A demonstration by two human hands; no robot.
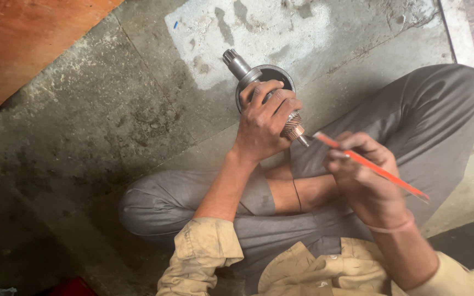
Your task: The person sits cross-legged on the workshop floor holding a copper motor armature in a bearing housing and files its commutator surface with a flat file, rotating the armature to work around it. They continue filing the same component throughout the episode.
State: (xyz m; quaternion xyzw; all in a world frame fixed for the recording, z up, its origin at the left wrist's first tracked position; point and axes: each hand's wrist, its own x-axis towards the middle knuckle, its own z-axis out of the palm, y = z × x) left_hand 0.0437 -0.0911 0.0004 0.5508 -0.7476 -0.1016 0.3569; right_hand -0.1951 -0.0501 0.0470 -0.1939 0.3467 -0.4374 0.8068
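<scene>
Here, I sit cross-legged, both hands full.
My right hand (pixel 366 172) pinches a thin orange blade (pixel 371 166), tip near the shaft end; farther out, my left hand (pixel 264 123) wraps a geared steel shaft assembly (pixel 248 71) above the concrete floor (pixel 111 120).

metal shaft part (pixel 259 82) left of thin stick (pixel 371 167)

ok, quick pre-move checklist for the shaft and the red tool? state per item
1. Left hand grips the metal shaft assembly: ok.
2. Right hand holds the thin red tool: ok.
3. Tool tip next to the shaft's small end pin: ok; contact: cannot tell.
4. Grooved end visible: partly, fingers cover the rest.
5. Assembly held off the concrete floor: cannot tell.
</scene>
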